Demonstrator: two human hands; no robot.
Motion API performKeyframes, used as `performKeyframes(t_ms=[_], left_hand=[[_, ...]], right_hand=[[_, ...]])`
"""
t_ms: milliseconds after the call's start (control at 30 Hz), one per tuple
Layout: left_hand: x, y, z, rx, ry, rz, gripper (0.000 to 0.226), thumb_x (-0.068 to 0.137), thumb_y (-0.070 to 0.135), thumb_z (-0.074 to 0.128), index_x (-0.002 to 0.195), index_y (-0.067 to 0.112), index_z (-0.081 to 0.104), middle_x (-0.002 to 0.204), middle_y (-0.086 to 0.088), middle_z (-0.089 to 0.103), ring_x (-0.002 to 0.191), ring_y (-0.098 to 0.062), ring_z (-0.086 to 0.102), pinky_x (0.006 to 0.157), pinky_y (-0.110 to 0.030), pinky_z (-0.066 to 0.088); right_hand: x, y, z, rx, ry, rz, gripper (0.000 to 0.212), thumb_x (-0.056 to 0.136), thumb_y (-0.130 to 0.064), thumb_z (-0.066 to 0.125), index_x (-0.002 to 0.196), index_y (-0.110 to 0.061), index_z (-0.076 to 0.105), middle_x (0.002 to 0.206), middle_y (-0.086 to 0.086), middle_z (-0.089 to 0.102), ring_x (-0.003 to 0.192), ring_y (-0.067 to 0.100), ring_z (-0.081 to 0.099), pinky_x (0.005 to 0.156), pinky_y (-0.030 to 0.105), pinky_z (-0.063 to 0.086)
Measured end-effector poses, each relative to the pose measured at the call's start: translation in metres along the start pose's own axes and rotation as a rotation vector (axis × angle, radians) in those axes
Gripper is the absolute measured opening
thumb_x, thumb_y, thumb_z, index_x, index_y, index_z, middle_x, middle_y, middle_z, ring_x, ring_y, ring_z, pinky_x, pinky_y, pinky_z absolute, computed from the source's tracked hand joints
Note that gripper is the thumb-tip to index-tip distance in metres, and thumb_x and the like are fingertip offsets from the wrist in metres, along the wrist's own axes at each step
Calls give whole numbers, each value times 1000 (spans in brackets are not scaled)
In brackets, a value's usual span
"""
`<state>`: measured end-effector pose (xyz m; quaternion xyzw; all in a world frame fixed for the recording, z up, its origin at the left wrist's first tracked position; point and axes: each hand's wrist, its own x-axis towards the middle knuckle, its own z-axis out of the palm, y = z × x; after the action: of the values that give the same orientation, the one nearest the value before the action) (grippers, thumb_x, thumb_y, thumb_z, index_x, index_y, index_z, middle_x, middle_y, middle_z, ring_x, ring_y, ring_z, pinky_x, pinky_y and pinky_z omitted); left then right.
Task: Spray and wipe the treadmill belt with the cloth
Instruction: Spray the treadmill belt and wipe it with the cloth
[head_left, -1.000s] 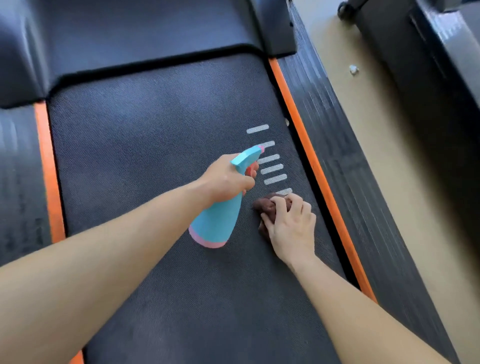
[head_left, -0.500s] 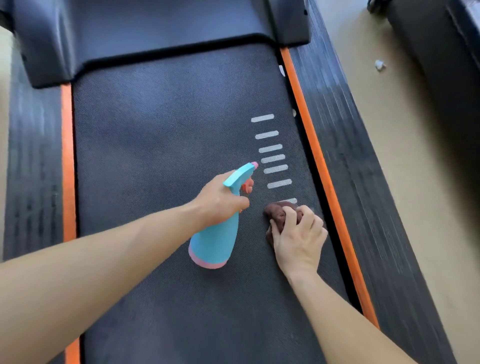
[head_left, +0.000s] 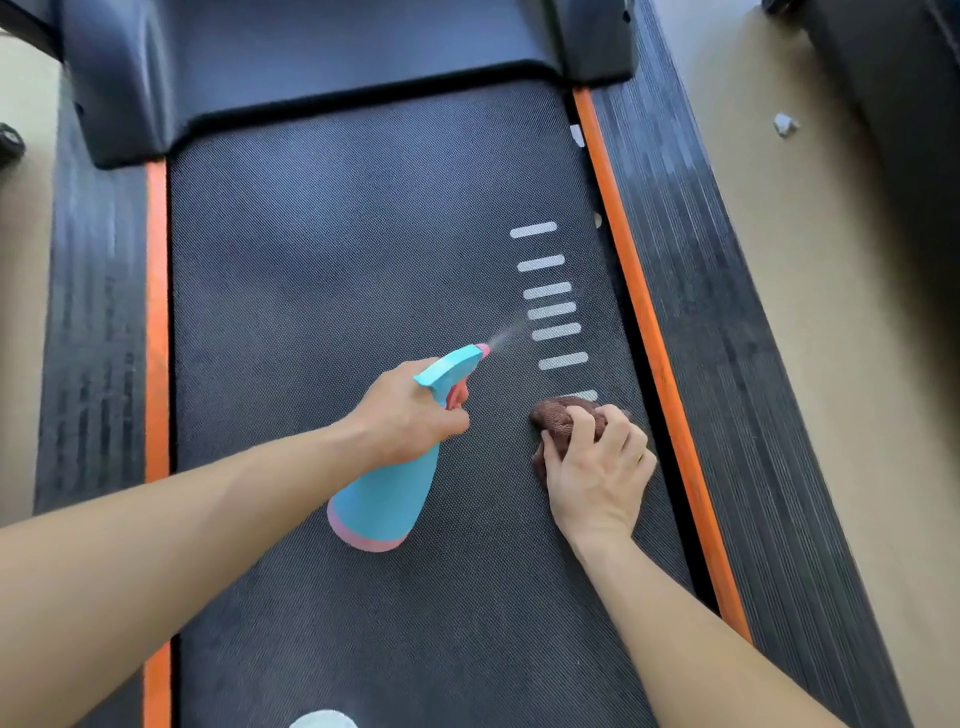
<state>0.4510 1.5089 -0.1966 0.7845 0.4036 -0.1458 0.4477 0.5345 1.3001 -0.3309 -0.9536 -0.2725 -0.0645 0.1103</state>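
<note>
Left hand (head_left: 410, 410) clamped on spray bottle (head_left: 387, 493), finger on trigger, mist leaving nozzle toward white stripes (head_left: 550, 312). Right hand (head_left: 597, 473) curled round brown cloth (head_left: 563, 415), pressing it on treadmill belt (head_left: 337, 260) just below stripes. Wet patch lies ahead of cloth; right hand nearer. Belt long axis runs away from person. Orange edge strip (head_left: 649, 332) close on right; open room left and forward.

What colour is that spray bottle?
The spray bottle is light blue, with a pink base, trigger and nozzle tip; the head view shows it.
</note>
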Motion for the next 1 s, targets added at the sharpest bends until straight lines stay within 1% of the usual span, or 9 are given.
performKeyframes(t_ms=[67,167,267,433,567,633,800,933,1000], left_hand=[[-5,-3,0,12,7,-3,17,79,16,74,74,21,59,76,9,63,70,-9,54,71,-23,46],[-10,-9,-1,-5,-23,12,18,80,14,75,93,25,68,97,11,70,65,5,53,69,-10,42],[-15,-11,-2,-51,-34,-12,24,75,22,72,98,27,70,102,11,71,71,-2,55,77,-23,48],[-20,-12,-5,6,6,-84,9,76,21,69,80,17,63,78,5,65,75,-18,56,82,-37,53],[-17,-18,-19,-52,-6,-77,48,62,32,58,108,25,72,97,9,72,78,-13,62,90,-37,55],[-13,-19,-27,-59,-12,-63,56,61,32,58,116,31,71,102,12,72,76,-11,63,90,-37,56],[12,-21,-41,-149,53,20,51,71,20,67,114,48,70,104,17,72,73,-9,64,85,-32,55],[38,-14,-45,-274,125,121,63,80,0,68,118,50,66,107,8,75,79,-13,67,76,-22,57],[46,-10,-46,-344,149,136,66,83,-7,65,124,45,64,109,4,75,70,-7,64,68,-14,55]], right_hand=[[0,0,-1,2,-6,3,42,93,-52,51,116,-18,60,126,14,50,106,38,50,82,52,46],[0,-1,-3,-1,-11,6,43,93,-52,49,116,-17,61,126,14,49,107,38,49,82,52,46],[1,0,-5,4,-19,10,40,93,-50,56,117,-18,61,127,14,51,107,37,48,83,51,45],[3,-2,-5,14,-22,13,40,90,-47,65,116,-17,61,126,13,51,108,39,50,85,52,45],[33,-14,-5,75,18,-10,43,87,-45,69,118,-17,61,127,15,53,111,40,51,88,52,45],[65,-22,0,89,9,-44,44,88,-47,67,119,-17,61,129,16,53,112,41,51,89,52,45],[172,-33,27,-5,-85,-250,43,91,-56,59,117,-22,58,128,15,51,110,40,50,86,50,44],[247,-49,40,-18,-140,-206,48,96,-58,51,127,-22,52,136,14,44,119,39,44,94,51,40],[252,-53,41,-33,-124,-216,47,97,-57,49,125,-20,52,134,16,46,117,40,45,93,51,41]])
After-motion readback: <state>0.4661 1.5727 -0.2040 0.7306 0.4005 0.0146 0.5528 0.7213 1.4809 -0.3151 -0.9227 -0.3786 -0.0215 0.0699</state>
